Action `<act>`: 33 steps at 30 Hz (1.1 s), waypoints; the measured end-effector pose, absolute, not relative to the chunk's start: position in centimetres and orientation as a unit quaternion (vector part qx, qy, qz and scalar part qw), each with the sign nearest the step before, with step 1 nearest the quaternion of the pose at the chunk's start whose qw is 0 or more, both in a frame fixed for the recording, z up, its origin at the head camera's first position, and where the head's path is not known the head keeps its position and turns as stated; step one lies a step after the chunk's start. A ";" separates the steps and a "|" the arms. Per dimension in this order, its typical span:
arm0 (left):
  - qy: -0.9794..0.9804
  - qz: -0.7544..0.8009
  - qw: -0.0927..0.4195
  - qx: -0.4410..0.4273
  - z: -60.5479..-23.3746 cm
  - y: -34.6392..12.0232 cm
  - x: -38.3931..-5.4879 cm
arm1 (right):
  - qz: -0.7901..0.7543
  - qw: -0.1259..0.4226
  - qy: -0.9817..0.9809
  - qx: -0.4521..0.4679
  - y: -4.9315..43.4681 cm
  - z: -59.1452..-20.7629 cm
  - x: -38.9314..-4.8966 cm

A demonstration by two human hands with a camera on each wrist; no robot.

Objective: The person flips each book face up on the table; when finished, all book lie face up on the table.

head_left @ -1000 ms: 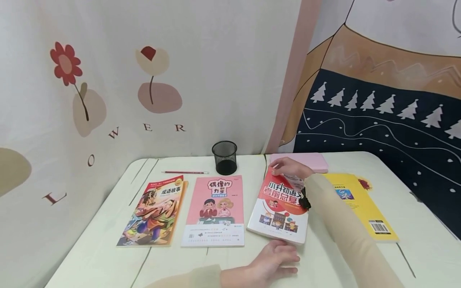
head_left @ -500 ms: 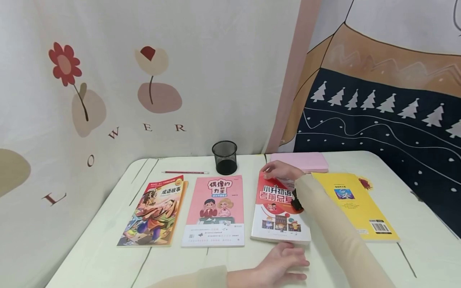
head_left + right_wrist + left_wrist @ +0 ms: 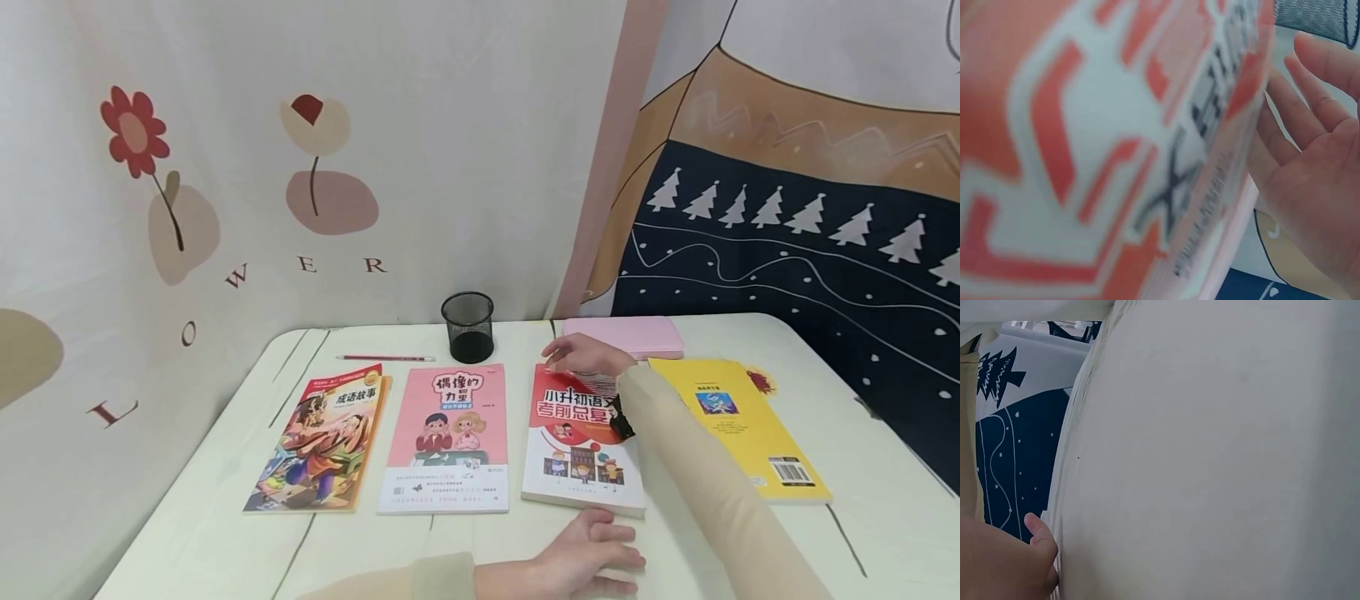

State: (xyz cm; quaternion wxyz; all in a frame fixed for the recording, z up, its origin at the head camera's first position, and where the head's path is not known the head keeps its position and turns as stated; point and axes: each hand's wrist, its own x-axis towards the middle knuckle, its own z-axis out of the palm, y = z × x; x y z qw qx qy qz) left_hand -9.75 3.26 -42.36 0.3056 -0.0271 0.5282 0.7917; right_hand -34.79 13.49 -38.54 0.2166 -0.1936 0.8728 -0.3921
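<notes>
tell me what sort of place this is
It looks like a study desk, perhaps in a home: on it are a red-and-white Chinese review book, a red pencil and a black mesh pen cup.

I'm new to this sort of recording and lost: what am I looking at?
No machine here: a person works bare-handed, wearing cameras on head and wrists. The head camera looks down on a pale table with four books: an illustrated book, a pink book, a red-and-white book and a yellow book. Behind them: a pencil, a black mesh cup, a pink case. The left wrist camera shows mostly a plain pale surface; the right, the red-and-white book, blurred. The right hand is at its far edge, the left hand by its near edge; neither clearly grips it.
</notes>
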 end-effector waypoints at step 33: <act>0.830 0.519 0.162 0.124 -39.0 -5.9 -16.1 | -0.383 0.148 0.902 -0.135 23.7 -38.8 -31.1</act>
